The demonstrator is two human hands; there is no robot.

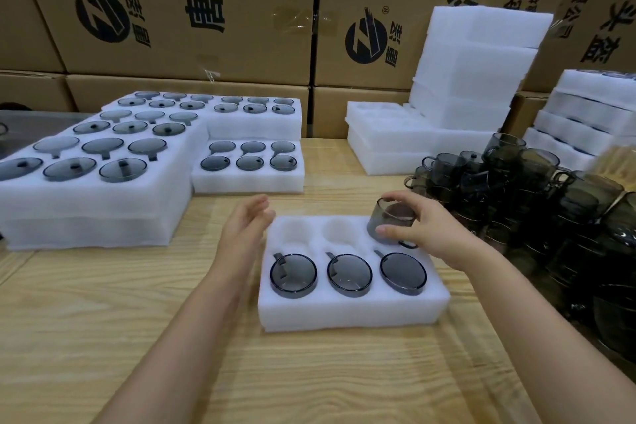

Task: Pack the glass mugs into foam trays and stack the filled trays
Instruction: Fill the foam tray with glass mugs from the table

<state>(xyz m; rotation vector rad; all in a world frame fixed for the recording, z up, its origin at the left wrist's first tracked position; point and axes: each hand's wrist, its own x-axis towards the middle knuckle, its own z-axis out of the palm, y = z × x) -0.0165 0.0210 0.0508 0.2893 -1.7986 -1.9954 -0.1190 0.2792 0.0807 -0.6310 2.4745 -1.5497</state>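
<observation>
**A:** So, where was the mug [390, 220]?

**B:** In the right hand [423, 227], fingers over the rim and thumb on the wall. It hung tilted over the tray [344, 317] pocket at one o'clock. Three mugs sat in the near row, and the pockets at eleven and twelve were bare.

**A:** And the left hand [246, 227]?

**B:** It held nothing, fingers straight and loose, near the tray's ten o'clock corner. It looked clear of the foam, though blur made that hard to tell.

**A:** How would the mug handle?

**B:** I'd judge it light, stiff, smooth and slippery, and likely to chip against the pile [537, 189] at three o'clock. The foam would forgive a soft landing. Best to grip it round the wall, not by the small handle, which should line up with the pocket's slot.
</observation>
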